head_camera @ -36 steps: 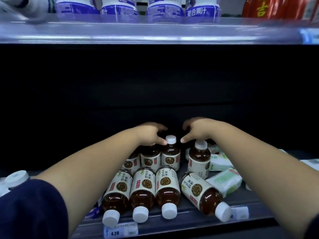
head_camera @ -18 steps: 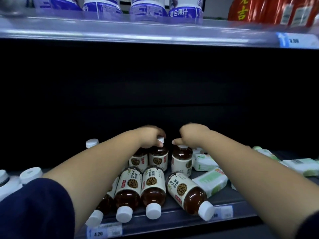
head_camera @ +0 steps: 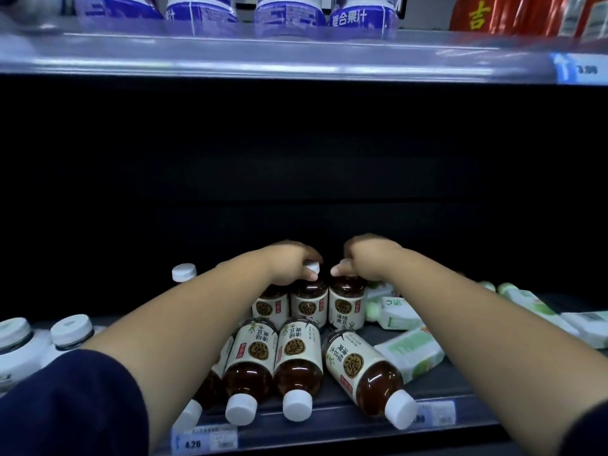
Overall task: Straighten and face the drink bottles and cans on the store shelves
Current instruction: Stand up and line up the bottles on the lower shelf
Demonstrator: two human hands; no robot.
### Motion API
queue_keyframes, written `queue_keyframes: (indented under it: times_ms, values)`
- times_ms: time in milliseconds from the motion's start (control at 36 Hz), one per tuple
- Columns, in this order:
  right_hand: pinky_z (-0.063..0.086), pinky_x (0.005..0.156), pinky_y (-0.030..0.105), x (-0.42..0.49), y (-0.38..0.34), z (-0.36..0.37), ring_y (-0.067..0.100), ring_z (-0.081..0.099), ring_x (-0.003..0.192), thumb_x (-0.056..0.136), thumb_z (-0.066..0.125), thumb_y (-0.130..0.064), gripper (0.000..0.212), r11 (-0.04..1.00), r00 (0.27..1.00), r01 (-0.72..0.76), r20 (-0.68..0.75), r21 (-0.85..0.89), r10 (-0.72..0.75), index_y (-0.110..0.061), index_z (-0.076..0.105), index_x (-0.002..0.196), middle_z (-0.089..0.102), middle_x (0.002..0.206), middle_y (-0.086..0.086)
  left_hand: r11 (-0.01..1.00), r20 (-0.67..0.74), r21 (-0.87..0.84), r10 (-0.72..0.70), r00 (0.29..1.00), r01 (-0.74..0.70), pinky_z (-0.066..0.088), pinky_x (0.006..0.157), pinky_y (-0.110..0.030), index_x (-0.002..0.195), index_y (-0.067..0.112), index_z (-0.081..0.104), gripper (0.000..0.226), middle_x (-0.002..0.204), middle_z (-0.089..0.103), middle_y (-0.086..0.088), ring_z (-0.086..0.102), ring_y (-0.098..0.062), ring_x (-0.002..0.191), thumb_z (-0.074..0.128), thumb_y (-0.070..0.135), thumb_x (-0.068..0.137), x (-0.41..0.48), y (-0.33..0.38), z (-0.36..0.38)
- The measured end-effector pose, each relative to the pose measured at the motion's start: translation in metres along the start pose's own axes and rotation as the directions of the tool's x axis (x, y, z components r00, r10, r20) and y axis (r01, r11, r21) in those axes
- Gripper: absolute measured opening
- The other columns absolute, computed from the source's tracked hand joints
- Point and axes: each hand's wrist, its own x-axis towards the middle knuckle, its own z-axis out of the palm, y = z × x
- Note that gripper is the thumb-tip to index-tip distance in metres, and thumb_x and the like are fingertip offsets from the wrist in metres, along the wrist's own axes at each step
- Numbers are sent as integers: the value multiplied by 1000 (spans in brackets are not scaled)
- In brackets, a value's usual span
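On lower shelf point(head_camera: 460, 388), back row: left hand point(head_camera: 291, 263) curled round white cap of middle upright tea bottle point(head_camera: 308, 302). Right hand point(head_camera: 370, 258) clamped over top of right upright tea bottle point(head_camera: 347, 304), touching it at 3 o'clock. Lying tea bottles point(head_camera: 297, 360) at 6 o'clock of hands, caps toward shelf edge, one partly under left arm. Green cartons point(head_camera: 411, 353) toppled at 3 o'clock, white-capped jars point(head_camera: 70, 330) at 9.

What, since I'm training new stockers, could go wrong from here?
The angled lying bottle has its cap at the shelf edge; a forearm might roll it off.
The left hand and right hand grip the middle upright bottle and right upright bottle by their caps; a tug could tip them.
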Motion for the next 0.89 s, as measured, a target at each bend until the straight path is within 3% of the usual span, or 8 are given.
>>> queue_keyframes:
  times_ms: [167, 333, 417, 528, 611, 694, 778, 889]
  values:
    - [47, 76, 30, 1, 4, 2, 18, 58, 95, 83, 74, -51, 54, 998, 997, 55, 45, 32, -56, -24, 60, 128, 64, 119, -2, 1000, -23, -10, 6, 1000, -6, 39, 108, -35, 148, 32, 43, 52, 149, 49, 2, 46, -21, 135, 56, 40, 99, 0, -1, 6]
    - [51, 90, 35, 0, 0, 1, 22, 58, 114, 81, 72, -60, 75, 997, 996, 72, 61, -36, -70, -27, 48, 144, 59, 135, -1, 996, -49, -92, 9, 999, -13, 37, 109, -29, 150, 29, 40, 60, 147, 52, 4, 48, -17, 134, 63, 34, 95, -13, -2, 4]
    - [51, 91, 38, -3, -8, -4, 24, 56, 122, 79, 70, -64, 81, 987, 992, 119, -16, -109, -122, -31, 42, 148, 56, 139, -1, 992, -121, -123, 8, 993, -23, 39, 108, -30, 146, 30, 46, 57, 144, 53, 5, 50, -15, 130, 67, 31, 93, -32, -5, -2]
    - [49, 96, 42, -14, -28, -6, 26, 53, 126, 84, 65, -61, 71, 955, 944, 260, -173, -141, -282, -33, 45, 145, 52, 142, 0, 990, -183, -138, -7, 983, -18, 48, 94, -28, 137, 31, 55, 50, 126, 58, 8, 56, -7, 108, 71, 30, 90, -67, -16, -11]
    - [44, 102, 45, -28, -53, 3, 26, 48, 128, 86, 63, -59, 63, 916, 896, 381, -193, -125, -399, -33, 49, 142, 50, 142, -2, 992, -167, -129, -34, 985, 13, 48, 95, -26, 133, 32, 59, 48, 125, 59, 13, 57, -5, 111, 74, 30, 87, -99, -30, -10]
    - [41, 103, 43, -44, -80, 15, 22, 46, 127, 88, 64, -55, 55, 880, 860, 469, -188, -72, -474, -32, 53, 137, 51, 138, -5, 997, -88, -44, -67, 994, 64, 47, 84, -21, 121, 37, 64, 40, 111, 62, 17, 58, -4, 103, 77, 35, 83, -127, -51, -5]
    - [42, 98, 42, -60, -107, 28, 20, 48, 119, 86, 66, -54, 48, 864, 848, 503, -181, -28, -499, -31, 59, 128, 55, 124, -5, 996, 23, 12, -85, 996, 85, 52, 86, -32, 104, 39, 67, 31, 101, 64, 18, 59, -4, 96, 80, 41, 76, -154, -68, 1]
    - [45, 94, 42, -83, -141, 48, 20, 49, 111, 78, 74, -50, 36, 830, 826, 558, -81, -28, -558, -33, 65, 108, 55, 110, -7, 976, 154, 219, -30, 988, -4, 50, 77, -33, 90, 32, 64, 33, 88, 62, 13, 58, -10, 85, 77, 54, 70, -190, -74, 16]
